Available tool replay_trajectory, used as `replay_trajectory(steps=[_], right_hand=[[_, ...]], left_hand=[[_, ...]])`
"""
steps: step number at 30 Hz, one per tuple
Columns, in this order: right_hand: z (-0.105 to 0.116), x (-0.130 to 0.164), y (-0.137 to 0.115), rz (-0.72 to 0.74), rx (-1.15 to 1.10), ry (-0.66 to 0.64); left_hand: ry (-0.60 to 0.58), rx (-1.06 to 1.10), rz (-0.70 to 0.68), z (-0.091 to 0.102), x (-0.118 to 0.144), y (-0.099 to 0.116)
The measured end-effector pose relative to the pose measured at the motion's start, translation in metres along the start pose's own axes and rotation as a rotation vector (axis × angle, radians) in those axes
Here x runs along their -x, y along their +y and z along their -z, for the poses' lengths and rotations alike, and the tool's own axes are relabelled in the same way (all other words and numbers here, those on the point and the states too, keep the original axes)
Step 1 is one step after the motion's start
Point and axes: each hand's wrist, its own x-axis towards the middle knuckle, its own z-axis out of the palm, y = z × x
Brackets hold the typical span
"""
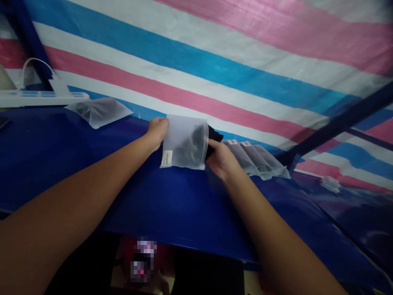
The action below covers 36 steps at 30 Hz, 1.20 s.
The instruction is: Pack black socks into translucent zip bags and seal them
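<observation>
Head view takes in a pink, white and blue striped tarp (215, 53) hung as a backdrop behind a blue table (172, 209). On the table's far left lies a white power strip (39, 97), with a filled frosted pouch (98, 111) just beside it. At the far right edge sits a fanned stack of frosted bags (256, 159). Held up above the table's middle is a frosted zip bag (184, 142) with dark cloth (213, 141) poking from its open right end. The left hand (157, 131) pinches the bag's upper left corner; the right hand (221, 160) grips the dark cloth at the bag's mouth.
</observation>
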Motion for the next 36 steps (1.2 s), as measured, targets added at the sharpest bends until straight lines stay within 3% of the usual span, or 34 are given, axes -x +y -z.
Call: replay_trajectory(steps=[5,9,16,23,28,30,32,34,36], right_hand=[[0.006,-0.010,0.005,0.063,-0.088,0.135],[0.009,-0.013,0.005,0.119,-0.148,0.164],[0.023,-0.023,0.000,0.299,-0.149,0.218],[0.030,-0.020,-0.013,0.233,-0.154,0.283],[0.021,-0.012,-0.012,0.106,-0.061,0.229],[0.019,-0.011,-0.008,0.063,-0.038,0.219],[0.018,-0.012,-0.003,0.029,-0.018,0.214],[0.017,-0.013,0.001,0.012,0.013,0.195],[0.017,-0.014,0.004,0.000,0.027,0.182]], left_hand=[[0.110,-0.157,-0.044,0.001,-0.008,-0.007],[0.190,-0.243,-0.135,0.001,-0.010,-0.011],[0.185,-0.373,-0.200,0.005,-0.014,-0.009],[0.079,-0.720,-0.229,0.039,-0.042,-0.012],[-0.080,-0.986,-0.255,0.061,-0.040,-0.001],[-0.103,-1.034,-0.300,0.058,-0.032,0.008],[-0.142,-1.035,-0.435,0.048,-0.021,0.014],[-0.264,-1.012,-0.575,0.033,-0.009,0.014],[-0.447,-1.044,-0.611,0.020,0.004,0.007]])
